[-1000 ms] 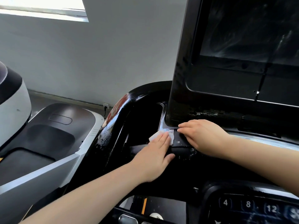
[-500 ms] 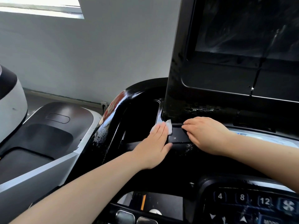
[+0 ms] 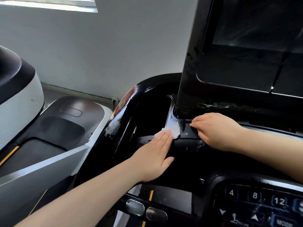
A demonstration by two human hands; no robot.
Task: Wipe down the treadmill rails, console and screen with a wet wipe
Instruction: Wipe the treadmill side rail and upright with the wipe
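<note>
Head view, looking down over the console (image 3: 188, 154) of the treadmill: my left hand (image 3: 155, 156) lies flat, fingers extended and together, pressing the wet wipe (image 3: 173, 131) under its fingertips against the glossy black ledge just left of the lower-left corner of the upright screen (image 3: 246, 54); nothing is gripped, the wipe being pinned rather than pinched. My right hand (image 3: 218, 130) rests palm-down with loosely curled fingers on the ledge at the foot of the screen, just beside the wipe, and it holds nothing that I can see. The wipe sits bunched, partly covered by my fingers, at the edge of the recessed tray (image 3: 152, 115). Pale smears and droplets show on the black surface around it and along the bottom of the screen frame, so I judge the console step to be under way, with streaks left to clear. To do it well, I should keep the palm low and the pressure even, draw the wipe in overlapping strokes along the ledge, then work it into the seam where the screen meets the base. Unfolding the wipe to a fresh face would likely reduce smearing. The keypad (image 3: 255, 199) at lower right seems best wiped lightly, lest a button be pressed.
</note>
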